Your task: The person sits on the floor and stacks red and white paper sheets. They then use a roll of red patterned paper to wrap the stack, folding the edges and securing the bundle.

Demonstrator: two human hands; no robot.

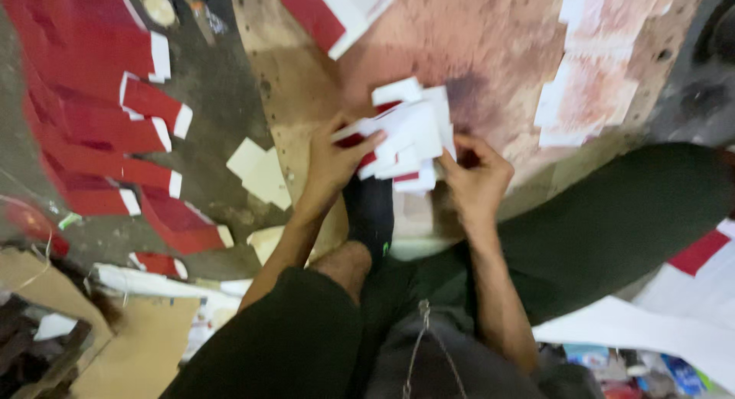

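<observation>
A bundle of white and red paper pieces (409, 135) is fanned out between both hands over a stained board (475, 47). My left hand (333, 165) grips its left edge with thumb on top. My right hand (478, 177) holds the bundle's lower right corner. Below the hands lie my dark-trousered legs and a black sock (371, 215). The picture is blurred.
Rows of red paper strips with white ends (99, 116) lie on the grey floor at left. Pale cards (260, 169) sit near the board's edge. A stack of stained white sheets (589, 85) lies at upper right. Cardboard (130, 345) is at lower left, white sheets (689, 307) at right.
</observation>
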